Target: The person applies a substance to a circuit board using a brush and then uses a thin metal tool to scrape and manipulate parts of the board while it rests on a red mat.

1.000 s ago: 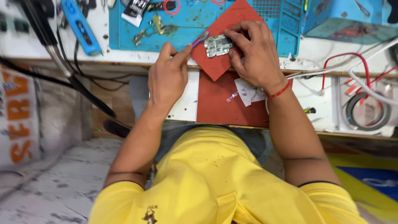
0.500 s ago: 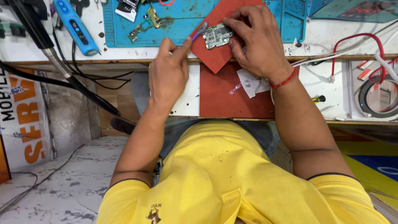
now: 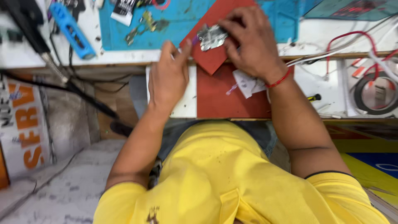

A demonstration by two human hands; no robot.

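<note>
My left hand (image 3: 168,79) pinches a thin purple-tipped tool (image 3: 194,40) whose tip touches a small silvery circuit board (image 3: 211,36). My right hand (image 3: 251,41) presses down on the board's right side with its fingers and holds it. The board lies on a red mat (image 3: 211,58) tilted across a teal work mat (image 3: 174,25). A red thread circles my right wrist. I wear a yellow shirt (image 3: 232,178).
A second red mat (image 3: 232,97) with a crumpled white paper (image 3: 246,83) lies at the bench's front edge. A blue tool (image 3: 70,31), black cables (image 3: 62,79), metal parts (image 3: 143,25), red and white wires (image 3: 352,45) and a cable coil (image 3: 379,93) surround the work.
The view has shifted so the bench sits higher in the picture. Both hands stay on the board, with the tool tip still at its left edge.
</note>
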